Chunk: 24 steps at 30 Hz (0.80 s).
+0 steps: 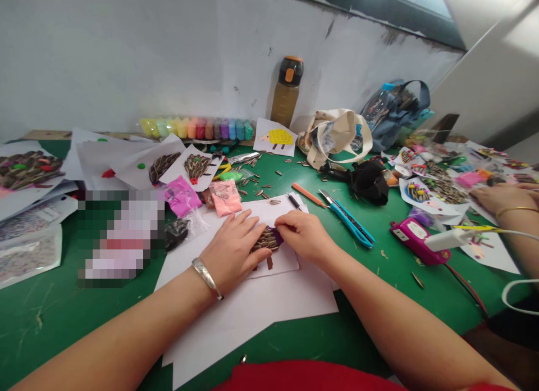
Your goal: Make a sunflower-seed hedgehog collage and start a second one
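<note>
L hand (pixel 238 239) palm-down, fingers spread, over a small white card bearing a collage of striped brown-black seeds (pixel 264 240) w/ brown clay legs; R hand (pixel 301 233) at the collage's R end, fingertips bunched narrow on a purple clay patch (pixel 276 237); cannot tell if anything is pinched there. Card lies betw. both hands, on larger white paper sheets (pixel 236 323) atop the green surface (pixel 315 346).

Just beyond L hand: salmon-pink clay in a clear bag (pixel 226 198); farther L, a bright magenta clay packet (pixel 182 195) and black clay in clear plastic (pixel 177 232). Just beyond R hand: a black pen (pixel 295 201); to its R, a flat orange stick (pixel 309 195) and a blue-handled cutter w/ metal blade (pixel 348 219); well R of R hand, a magenta plastic socket box (pixel 415 239) w/ white plug (pixel 444 239); past it, another person's hand (pixel 490 203).
</note>
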Available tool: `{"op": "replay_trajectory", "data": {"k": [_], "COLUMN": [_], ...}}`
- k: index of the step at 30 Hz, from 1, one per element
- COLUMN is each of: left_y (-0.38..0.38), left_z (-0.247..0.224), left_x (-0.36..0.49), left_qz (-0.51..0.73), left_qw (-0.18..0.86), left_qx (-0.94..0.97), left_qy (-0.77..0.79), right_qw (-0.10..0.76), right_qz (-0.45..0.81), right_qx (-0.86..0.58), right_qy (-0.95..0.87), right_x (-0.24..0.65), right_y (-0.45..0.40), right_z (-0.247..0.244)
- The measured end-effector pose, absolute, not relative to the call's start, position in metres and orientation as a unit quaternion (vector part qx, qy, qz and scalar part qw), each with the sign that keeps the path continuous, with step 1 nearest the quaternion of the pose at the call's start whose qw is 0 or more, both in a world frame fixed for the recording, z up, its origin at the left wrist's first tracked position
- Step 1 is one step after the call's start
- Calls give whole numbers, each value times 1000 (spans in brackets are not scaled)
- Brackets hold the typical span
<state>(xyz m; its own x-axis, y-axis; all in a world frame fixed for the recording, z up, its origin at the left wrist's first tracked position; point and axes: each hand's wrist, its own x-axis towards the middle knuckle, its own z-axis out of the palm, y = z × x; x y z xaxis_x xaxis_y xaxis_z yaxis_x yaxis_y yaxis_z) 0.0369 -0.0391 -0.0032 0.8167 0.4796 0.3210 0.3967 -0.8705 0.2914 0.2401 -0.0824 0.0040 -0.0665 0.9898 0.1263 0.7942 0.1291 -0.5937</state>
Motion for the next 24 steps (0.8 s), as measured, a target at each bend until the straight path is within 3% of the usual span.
{"op": "replay_trajectory", "data": {"k": [13,24], "left_y": [-40,-42], "left_z": [-4,-5], "left_x": [42,41], "left_qz": [148,171], "left_qw": [127,119], "left_qx": [950,945], "left_qy": [246,252], "right_qw": [211,250], "right_qz": [175,195], "right_qx": [-657,-668], "right_qy": [-703,-673], "right_x": [228,240], "right_y": [-78,-83], "right_z": [4,4]}}
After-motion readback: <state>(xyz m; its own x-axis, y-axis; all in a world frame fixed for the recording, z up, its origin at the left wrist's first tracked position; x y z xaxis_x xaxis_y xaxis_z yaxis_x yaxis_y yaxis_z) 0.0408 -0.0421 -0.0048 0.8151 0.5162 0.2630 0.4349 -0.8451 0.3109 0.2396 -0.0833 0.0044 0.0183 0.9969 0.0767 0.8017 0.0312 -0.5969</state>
